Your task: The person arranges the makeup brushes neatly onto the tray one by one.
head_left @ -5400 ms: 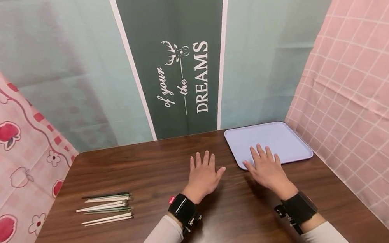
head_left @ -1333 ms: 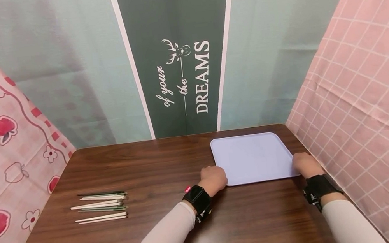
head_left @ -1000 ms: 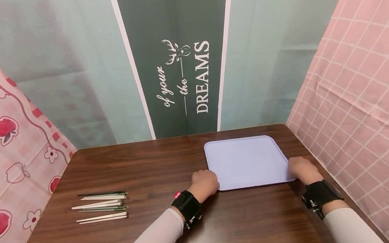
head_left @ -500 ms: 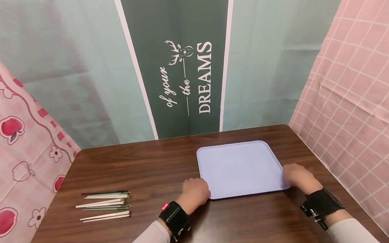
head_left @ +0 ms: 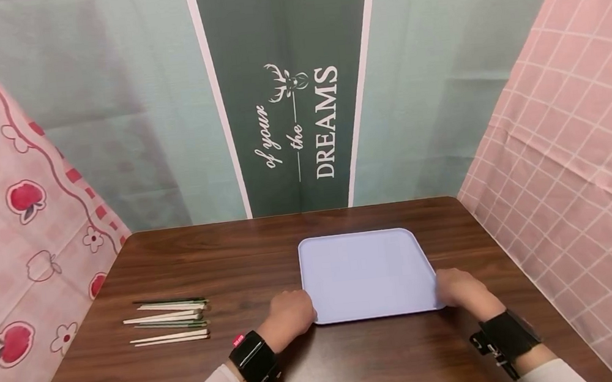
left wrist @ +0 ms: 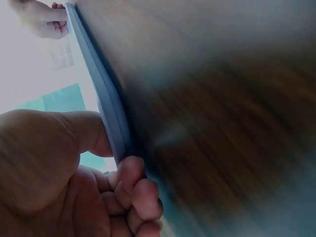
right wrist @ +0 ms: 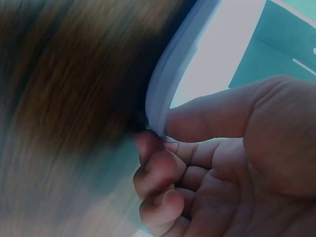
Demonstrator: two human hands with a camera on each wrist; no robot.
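Note:
A pale lavender tray (head_left: 366, 274) with a low raised rim lies between my two hands, right of the table's middle. My left hand (head_left: 290, 313) grips its near left corner. In the left wrist view the thumb presses the inner side of the tray's rim (left wrist: 101, 84) while curled fingers (left wrist: 146, 197) sit under it. My right hand (head_left: 462, 290) grips the near right corner, thumb above and fingers (right wrist: 160, 173) curled beneath, as the right wrist view shows. Whether the tray touches the table or hovers slightly cannot be told.
Several slim cream and green chopstick-like sticks (head_left: 169, 319) lie in a loose group on the left of the brown wooden table (head_left: 223, 254). Fabric walls enclose it: green at the back (head_left: 295, 198), pink grid on the right (head_left: 560, 191), apple-patterned on the left (head_left: 41, 253).
Both hands went from spread flat to gripping the tray's corners. The tray has moved left and nearer, from the back right corner toward the middle. The sticks stayed put.

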